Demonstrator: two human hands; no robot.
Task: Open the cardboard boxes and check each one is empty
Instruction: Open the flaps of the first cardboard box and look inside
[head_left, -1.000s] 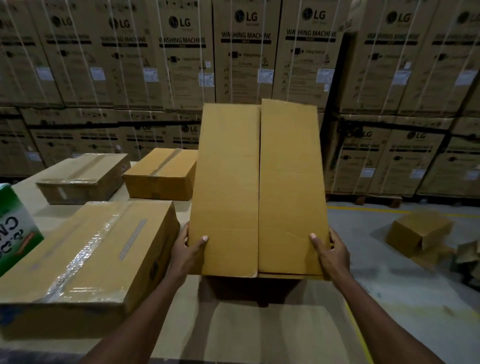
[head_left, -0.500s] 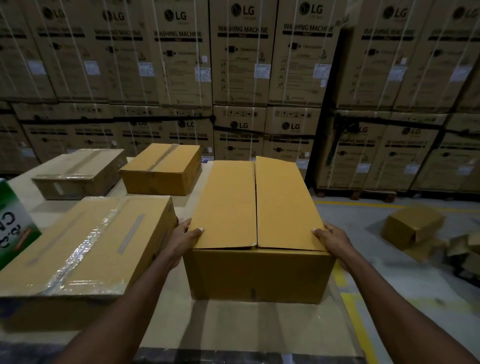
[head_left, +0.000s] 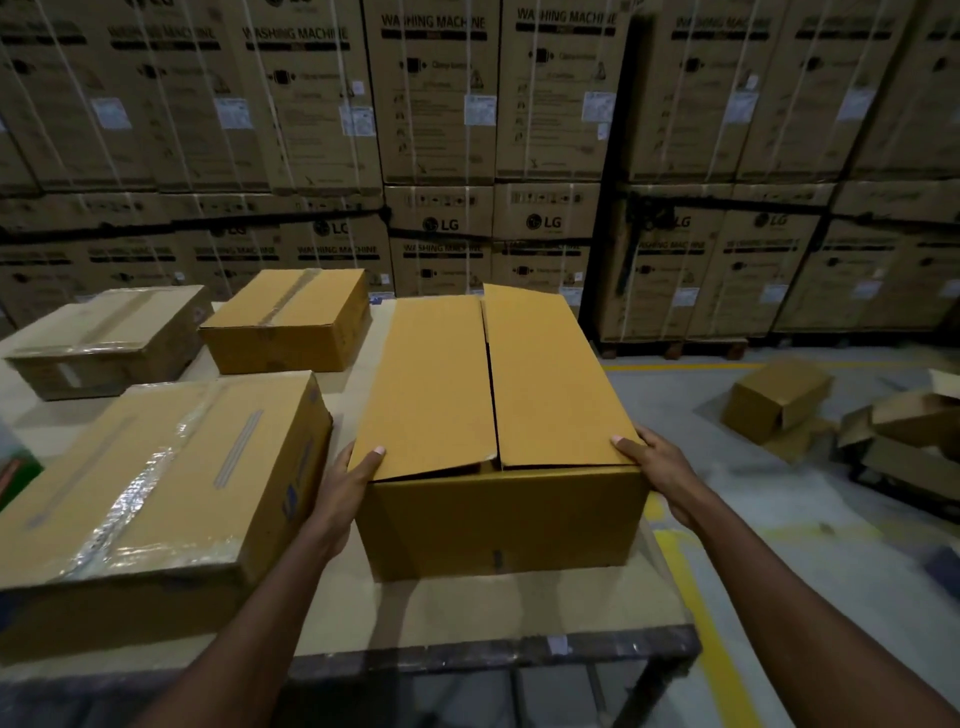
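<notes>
1. On the table (head_left: 519, 608), near its right edge, sits the box (head_left: 498, 519); long axis runs away from the person; flaps closed, untaped.
2. Left hand (head_left: 345, 488) grips the near-left corner, thumb atop the left flap (head_left: 431, 384); right hand (head_left: 657, 467) grips the near-right corner likewise; both equally near.

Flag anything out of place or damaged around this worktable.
Several cardboard boxes lie tipped and crumpled on the floor right of the table. The box in both hands has unsealed flaps, the left one buckled near its front corner.
</notes>
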